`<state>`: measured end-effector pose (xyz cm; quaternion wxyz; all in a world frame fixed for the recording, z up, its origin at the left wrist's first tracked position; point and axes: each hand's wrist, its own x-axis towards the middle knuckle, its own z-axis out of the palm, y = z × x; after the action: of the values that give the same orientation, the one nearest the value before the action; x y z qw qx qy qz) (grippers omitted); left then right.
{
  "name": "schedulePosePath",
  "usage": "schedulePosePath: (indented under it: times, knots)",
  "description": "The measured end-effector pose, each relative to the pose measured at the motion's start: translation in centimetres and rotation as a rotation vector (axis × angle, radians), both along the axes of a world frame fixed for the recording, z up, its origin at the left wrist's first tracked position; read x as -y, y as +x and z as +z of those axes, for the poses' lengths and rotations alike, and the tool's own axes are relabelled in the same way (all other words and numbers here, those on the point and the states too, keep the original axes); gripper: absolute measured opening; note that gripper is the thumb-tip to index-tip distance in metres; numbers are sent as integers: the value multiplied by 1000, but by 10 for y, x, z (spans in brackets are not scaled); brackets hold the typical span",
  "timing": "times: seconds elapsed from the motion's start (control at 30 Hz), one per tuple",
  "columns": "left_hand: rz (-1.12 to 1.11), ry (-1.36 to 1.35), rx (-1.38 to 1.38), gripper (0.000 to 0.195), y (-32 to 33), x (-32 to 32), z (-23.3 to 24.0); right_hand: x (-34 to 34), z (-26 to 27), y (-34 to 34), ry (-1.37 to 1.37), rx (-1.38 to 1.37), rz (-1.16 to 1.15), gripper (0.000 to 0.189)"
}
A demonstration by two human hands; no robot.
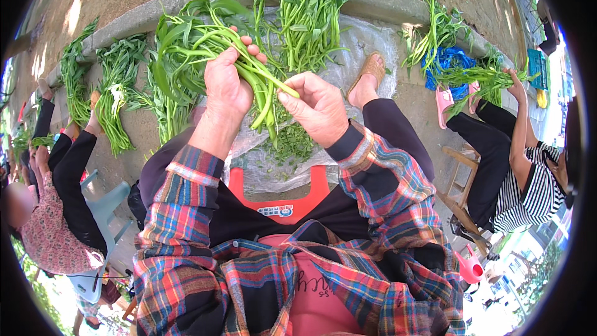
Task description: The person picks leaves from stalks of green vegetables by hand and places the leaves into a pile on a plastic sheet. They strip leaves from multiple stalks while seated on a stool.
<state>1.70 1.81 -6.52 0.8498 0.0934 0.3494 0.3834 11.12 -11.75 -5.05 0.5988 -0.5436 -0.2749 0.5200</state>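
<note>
My left hand (pixel 228 77) is closed around a bunch of water spinach (pixel 196 49), its leaves spreading to the left and its cut stem ends pointing down toward me. Between thumb and forefinger, my right hand (pixel 319 105) pinches the end of one thick green stem (pixel 270 79) from this bunch. A clear plastic sheet (pixel 373 39) lies on the ground beneath. On it, below my hands, are scattered torn leaves (pixel 291 144). A large pile of water spinach (pixel 310 18) rests at the sheet's far side, and another bundle (pixel 170 98) lies on the left.
A red plastic stool (pixel 280 207) shows between my legs. A concrete kerb (pixel 387 2) curves across the far side. At right, a person in a striped top (pixel 531 196) holds greens near a blue plastic bag (pixel 450 67). Another person (pixel 60 224) sits at left near more bundles (pixel 114 98).
</note>
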Motion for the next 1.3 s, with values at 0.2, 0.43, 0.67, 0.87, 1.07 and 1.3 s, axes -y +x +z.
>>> schedulePosePath:
  times: [0.2, 0.43, 0.67, 0.87, 1.07, 1.3]
  knots:
    - [-42, 23, -25, 27, 0, 1, -4, -2, 10, 4, 6, -101, -53, 8]
    - [-35, -32, 34, 25, 0, 2, 0, 1, 5, 13, -22, -274, -73, 9]
    - [-67, 40, -93, 24, 4, 6, 9, 2, 8, 14, -23, -301, -15, 9]
    - [-45, 113, -43, 20, 1, 3, 8, 2, 8, 8, -96, -234, 96, 8]
    - [2, 101, 8, 15, 3, 2, 8, 2, 6, 5, -112, -252, 116, 12]
    - [48, 166, -19, 19, 6, 3, 11, 0, 6, -1, -78, -322, 44, 13]
